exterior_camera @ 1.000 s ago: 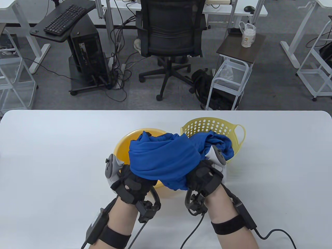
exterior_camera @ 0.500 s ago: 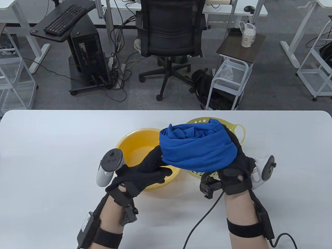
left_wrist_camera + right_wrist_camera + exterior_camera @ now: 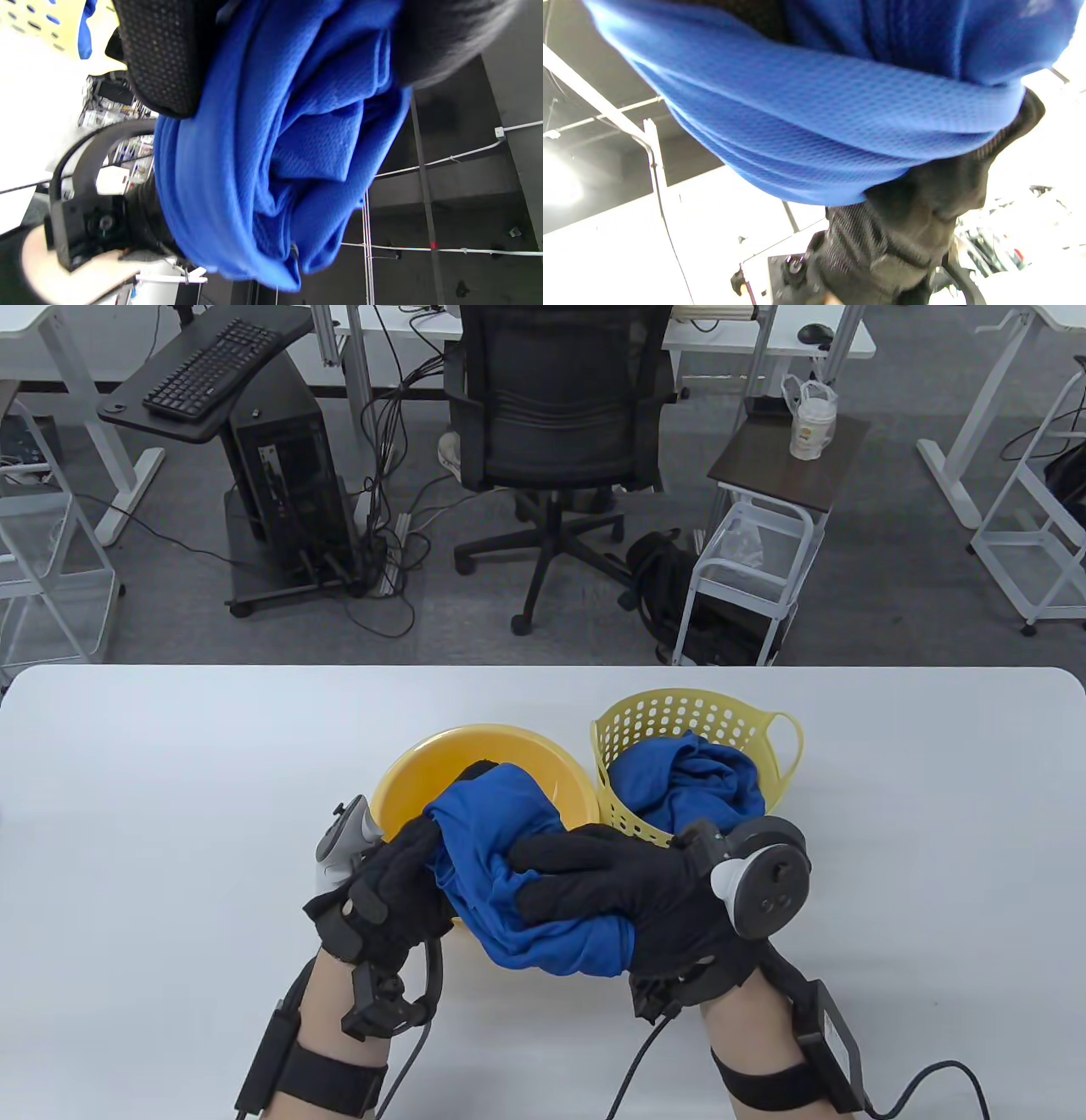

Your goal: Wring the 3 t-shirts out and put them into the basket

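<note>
A bunched blue t-shirt (image 3: 517, 891) is held over the near rim of the yellow basin (image 3: 407, 780), left hand (image 3: 390, 891) and right hand (image 3: 628, 891) fingers curled around it, beside the basket (image 3: 704, 712) holding more blue cloth (image 3: 687, 780).

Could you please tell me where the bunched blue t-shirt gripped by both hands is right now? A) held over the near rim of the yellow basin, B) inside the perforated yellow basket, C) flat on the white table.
A: the left hand and right hand grip the bunched blue t-shirt over the round yellow plastic basin's near rim.
</note>
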